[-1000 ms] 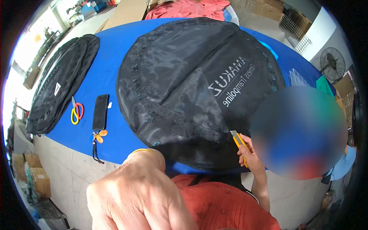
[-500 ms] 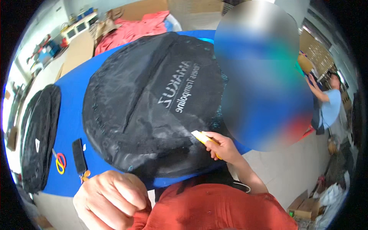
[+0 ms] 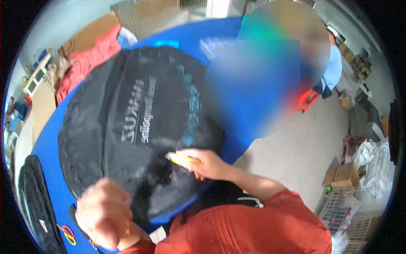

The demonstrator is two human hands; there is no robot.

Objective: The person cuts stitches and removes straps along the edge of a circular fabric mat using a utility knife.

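Observation:
A large round black trampoline cover (image 3: 89,114) with mirrored white lettering and turquoise stitching lies spread before me. My right hand (image 3: 207,164) is closed round a yellow utility knife (image 3: 182,159), its tip over the cover's near part. Just below the tip, the black fabric shows a dark, shiny, creased patch. My left hand (image 3: 103,213) is blurred and raised near the cover's near left edge, fingers curled into a fist; whatever they hold, if anything, is hidden. Scissors with red and yellow handles (image 3: 68,235) lie beyond it to the left.
The blue table (image 3: 48,137) carries another folded black cover (image 3: 31,203) at the left. A dark object is partly hidden behind my left hand. To the right are a blurred-out area, a person in light blue (image 3: 334,65), a red stool (image 3: 306,101) and a cardboard box (image 3: 342,175).
The view has turned to the right, so the cover sits further left. My right hand and the knife are over the dark creased patch. My left fist appears higher against the cover.

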